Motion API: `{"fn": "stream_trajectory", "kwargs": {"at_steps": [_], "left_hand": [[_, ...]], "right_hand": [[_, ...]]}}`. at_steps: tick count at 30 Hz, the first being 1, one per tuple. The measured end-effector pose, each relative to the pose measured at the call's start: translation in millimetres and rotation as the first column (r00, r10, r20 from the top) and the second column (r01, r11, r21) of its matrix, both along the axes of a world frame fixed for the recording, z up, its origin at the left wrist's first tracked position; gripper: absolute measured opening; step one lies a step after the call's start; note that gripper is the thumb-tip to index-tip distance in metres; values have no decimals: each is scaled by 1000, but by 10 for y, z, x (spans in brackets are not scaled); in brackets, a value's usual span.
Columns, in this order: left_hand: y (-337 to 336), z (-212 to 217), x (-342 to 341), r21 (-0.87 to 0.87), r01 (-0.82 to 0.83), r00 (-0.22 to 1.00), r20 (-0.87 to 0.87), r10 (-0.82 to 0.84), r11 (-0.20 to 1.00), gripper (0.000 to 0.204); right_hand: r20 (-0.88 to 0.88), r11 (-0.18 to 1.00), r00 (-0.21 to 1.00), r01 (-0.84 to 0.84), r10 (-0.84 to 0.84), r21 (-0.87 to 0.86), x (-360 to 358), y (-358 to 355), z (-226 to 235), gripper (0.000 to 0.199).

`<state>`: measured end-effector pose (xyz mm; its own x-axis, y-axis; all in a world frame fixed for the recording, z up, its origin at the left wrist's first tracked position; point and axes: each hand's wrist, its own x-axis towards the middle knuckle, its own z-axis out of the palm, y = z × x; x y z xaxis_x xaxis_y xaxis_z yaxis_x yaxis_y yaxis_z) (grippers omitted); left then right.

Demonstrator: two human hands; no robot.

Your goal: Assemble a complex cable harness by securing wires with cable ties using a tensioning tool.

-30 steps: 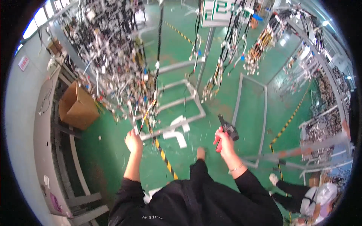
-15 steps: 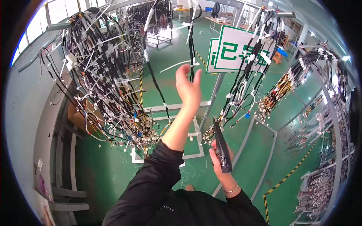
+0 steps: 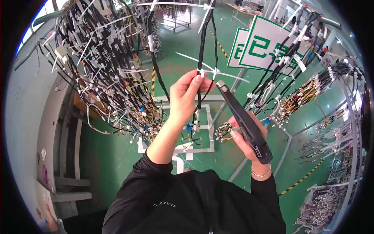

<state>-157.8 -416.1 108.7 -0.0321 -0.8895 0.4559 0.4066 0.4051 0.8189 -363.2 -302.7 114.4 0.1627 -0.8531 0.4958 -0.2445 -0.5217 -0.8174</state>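
My left hand (image 3: 182, 97) pinches a black taped wire harness (image 3: 202, 46) hanging in front of me, just at a white cable tie (image 3: 233, 77) whose long tail sticks out to the right. A second thin black branch (image 3: 216, 43) of wire hangs beside it. Below the hand, white and blue connectors (image 3: 189, 127) dangle at the harness's lower end. In my right hand (image 3: 244, 142) is a black cable tie gun (image 3: 242, 117), gripped by its handle. Its metal nose points up and left, close to the tie but apart from it.
A thick bundle of harnesses (image 3: 101, 58) hangs on the left, a smaller bundle (image 3: 282, 58) on the right. White signs with green markings (image 3: 269, 45) hang behind the latter. More harnesses (image 3: 307, 95) fill the far right. Another person's arm (image 3: 50, 218) shows at lower left.
My left hand went from open and raised to pinching the harness at the cable tie. My right hand has lifted the gun up and closer to it. The view has tilted down.
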Motion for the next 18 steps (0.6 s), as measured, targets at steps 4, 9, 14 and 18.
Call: {"fn": "stream_trajectory", "kwargs": {"at_steps": [4, 9, 14, 18], "left_hand": [[95, 70, 81, 67, 132, 990, -51, -129, 989, 21], [294, 115, 134, 31, 284, 940, -207, -272, 958, 20], [468, 175, 144, 115, 210, 956, -233, -179, 971, 15], [563, 256, 175, 157, 215, 951, -259, -169, 964, 15]], "right_hand": [[51, 972, 989, 148, -141, -182, -53, -67, -118, 32], [-155, 913, 965, 140, -213, -384, -497, -391, 160, 32], [-309, 954, 951, -81, -13, -289, -773, -893, 404, 32], [-410, 926, 900, -270, 146, -263, -596, -1058, 567, 34]]}}
